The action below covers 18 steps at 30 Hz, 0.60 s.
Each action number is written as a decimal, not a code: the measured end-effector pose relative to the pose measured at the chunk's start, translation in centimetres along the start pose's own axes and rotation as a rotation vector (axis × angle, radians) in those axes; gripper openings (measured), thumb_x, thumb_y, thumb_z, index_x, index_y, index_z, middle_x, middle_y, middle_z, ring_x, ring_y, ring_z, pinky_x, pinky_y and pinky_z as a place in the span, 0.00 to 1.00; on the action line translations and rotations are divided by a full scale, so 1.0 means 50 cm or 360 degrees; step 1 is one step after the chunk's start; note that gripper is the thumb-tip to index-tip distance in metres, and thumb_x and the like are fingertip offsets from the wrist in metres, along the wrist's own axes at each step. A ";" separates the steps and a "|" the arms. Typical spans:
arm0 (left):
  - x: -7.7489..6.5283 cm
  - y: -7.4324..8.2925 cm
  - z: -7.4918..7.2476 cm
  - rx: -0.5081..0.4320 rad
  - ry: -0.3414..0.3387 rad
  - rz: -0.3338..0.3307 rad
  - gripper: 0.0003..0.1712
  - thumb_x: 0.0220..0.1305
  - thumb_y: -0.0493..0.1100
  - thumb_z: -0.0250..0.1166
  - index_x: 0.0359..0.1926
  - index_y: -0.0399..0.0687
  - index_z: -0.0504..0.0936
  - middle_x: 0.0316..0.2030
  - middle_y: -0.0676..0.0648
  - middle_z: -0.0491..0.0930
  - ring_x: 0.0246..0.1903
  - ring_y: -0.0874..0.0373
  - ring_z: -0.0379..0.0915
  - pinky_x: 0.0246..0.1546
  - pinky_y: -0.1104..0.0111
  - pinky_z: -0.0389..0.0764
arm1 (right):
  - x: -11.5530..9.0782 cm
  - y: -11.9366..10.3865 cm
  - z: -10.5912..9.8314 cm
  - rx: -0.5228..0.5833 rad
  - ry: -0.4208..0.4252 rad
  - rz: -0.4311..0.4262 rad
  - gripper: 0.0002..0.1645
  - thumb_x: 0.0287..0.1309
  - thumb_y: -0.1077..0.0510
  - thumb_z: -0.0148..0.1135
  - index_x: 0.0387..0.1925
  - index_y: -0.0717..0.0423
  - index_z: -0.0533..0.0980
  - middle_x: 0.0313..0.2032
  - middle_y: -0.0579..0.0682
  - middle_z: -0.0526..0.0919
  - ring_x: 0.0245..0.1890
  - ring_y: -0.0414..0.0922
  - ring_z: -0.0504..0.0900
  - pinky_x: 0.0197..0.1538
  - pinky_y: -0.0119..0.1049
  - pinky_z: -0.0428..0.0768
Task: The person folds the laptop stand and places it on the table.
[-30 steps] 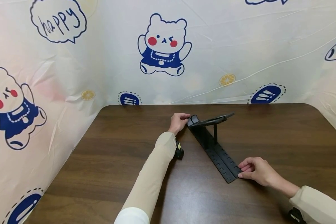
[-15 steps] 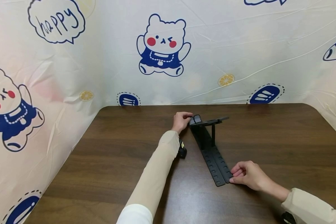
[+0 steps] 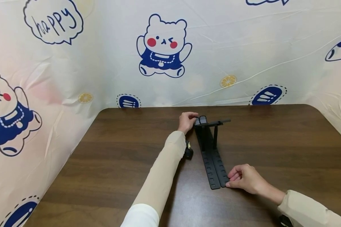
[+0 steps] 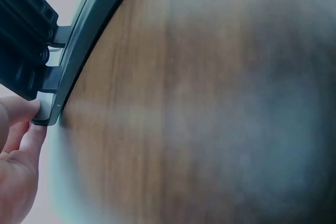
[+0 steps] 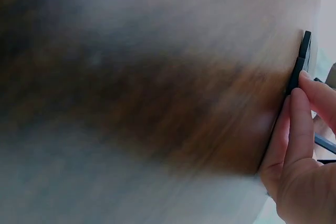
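A black folding laptop stand lies lengthwise on the table, with notches along its two base strips. Its raised panel stands up near the far end, propped by a thin strut. My left hand pinches the stand's far end beside the grey pads. In the left wrist view, thumb and fingers of that hand close on the corner of the stand. At the near right corner my right hand pinches the base edge. The right wrist view shows its fingertips on the thin black strip.
The brown wooden table has rounded far corners. Behind it and at both sides hangs a pale curtain printed with cartoon bears. A small black device is strapped at my left wrist.
The stand has turned on the table, its near end moving left and its far end slightly right. Both hands have moved along with it, keeping their grips.
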State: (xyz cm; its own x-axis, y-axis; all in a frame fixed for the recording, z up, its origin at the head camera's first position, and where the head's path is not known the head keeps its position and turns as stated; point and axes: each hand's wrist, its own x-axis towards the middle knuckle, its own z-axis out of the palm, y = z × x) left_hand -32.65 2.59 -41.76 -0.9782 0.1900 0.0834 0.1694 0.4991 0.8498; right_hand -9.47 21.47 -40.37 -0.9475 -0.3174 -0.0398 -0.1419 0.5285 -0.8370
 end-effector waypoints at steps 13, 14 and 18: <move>0.005 0.005 0.016 -0.0018 0.0032 0.0023 0.13 0.57 0.31 0.58 0.42 0.45 0.82 0.40 0.49 0.80 0.42 0.59 0.74 0.42 0.69 0.74 | 0.010 -0.007 0.021 -0.0019 0.0003 -0.0051 0.14 0.35 0.59 0.72 0.21 0.62 0.75 0.20 0.44 0.78 0.20 0.34 0.76 0.25 0.28 0.76; 0.005 0.006 0.017 -0.0023 0.0034 0.0025 0.13 0.57 0.31 0.58 0.42 0.44 0.82 0.40 0.49 0.80 0.42 0.59 0.74 0.42 0.69 0.74 | 0.010 -0.007 0.021 -0.0019 0.0007 -0.0049 0.14 0.35 0.59 0.72 0.21 0.62 0.75 0.20 0.44 0.78 0.20 0.34 0.76 0.25 0.28 0.76; 0.004 0.008 0.019 -0.0028 0.0039 0.0027 0.13 0.57 0.31 0.58 0.42 0.44 0.82 0.40 0.48 0.80 0.43 0.59 0.74 0.43 0.69 0.73 | 0.010 -0.009 0.022 -0.0010 0.0019 -0.0036 0.14 0.35 0.59 0.72 0.22 0.62 0.75 0.20 0.45 0.78 0.20 0.34 0.76 0.25 0.28 0.76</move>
State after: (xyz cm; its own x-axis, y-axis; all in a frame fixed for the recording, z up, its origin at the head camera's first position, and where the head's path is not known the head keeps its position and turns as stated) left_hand -32.68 3.65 -41.89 -0.9778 0.1777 0.1107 0.1844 0.4811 0.8570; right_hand -9.54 20.20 -40.64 -0.9473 -0.3202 -0.0143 -0.1652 0.5261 -0.8342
